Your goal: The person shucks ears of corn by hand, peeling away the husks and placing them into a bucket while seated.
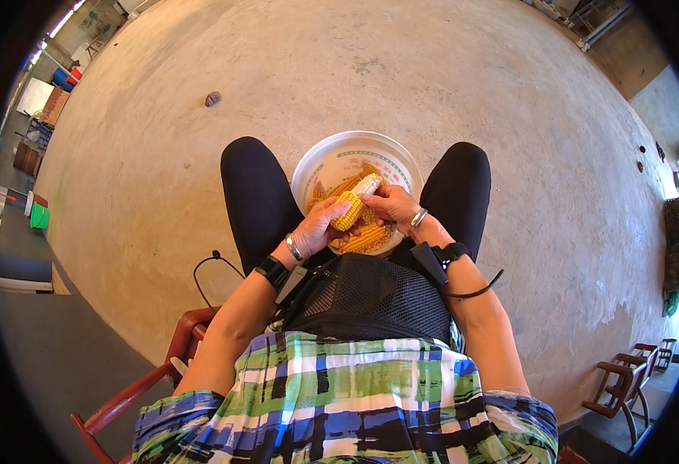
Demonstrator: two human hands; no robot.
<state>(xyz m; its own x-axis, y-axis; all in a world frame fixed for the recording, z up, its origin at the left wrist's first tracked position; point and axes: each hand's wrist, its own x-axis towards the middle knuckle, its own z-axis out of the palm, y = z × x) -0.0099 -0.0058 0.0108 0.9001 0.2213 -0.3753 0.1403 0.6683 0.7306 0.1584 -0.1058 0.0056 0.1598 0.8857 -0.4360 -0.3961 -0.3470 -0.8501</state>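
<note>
A partly shelled corn cob [348,211] is held over a white plastic basin [358,137] between my knees. My left hand [320,225] grips its yellow, kernel-covered lower end. The upper end is bare and whitish and points up to the right. My right hand [396,207] has its thumb and fingers against the cob's right side, near the edge where the kernels stop. In the basin lie several yellow corn cobs [368,238] and loose kernels, partly hidden by my hands.
Concrete floor surrounds the basin, with a small dark crumpled object [213,99] up to the left. A reddish wooden chair [126,396] is at my left side. Wooden chairs [617,383] stand far right; a green bucket [39,216] is at the far left.
</note>
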